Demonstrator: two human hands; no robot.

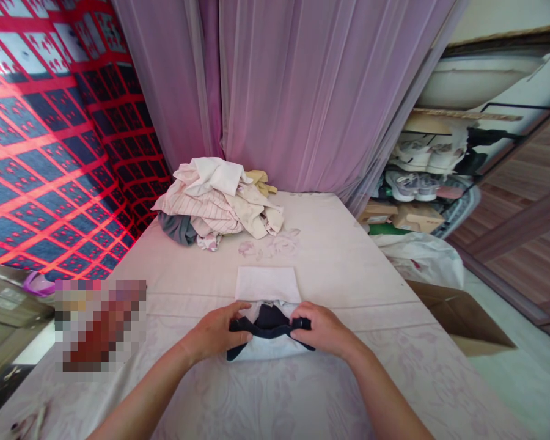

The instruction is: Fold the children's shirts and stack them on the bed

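A white garment with dark trim (275, 348) lies partly folded on the pale floral cloth in front of me. Its dark edge bows upward and leaves a gap in the middle, where more dark fabric shows. My left hand (217, 330) pinches the left end of that edge between thumb and fingers. At the opposite end, my right hand (321, 327) grips the same dark edge. Just beyond both hands, a flat white folded section (266, 283) lies on the cloth; whether it belongs to this garment I cannot tell.
A heap of crumpled clothes (215, 205) sits at the far end of the cloth-covered surface (348, 269), before purple curtains (302, 91). On the right are shelves with shoes (412, 185) and an open cardboard box (458, 315). A blurred patch (103, 324) covers the left edge.
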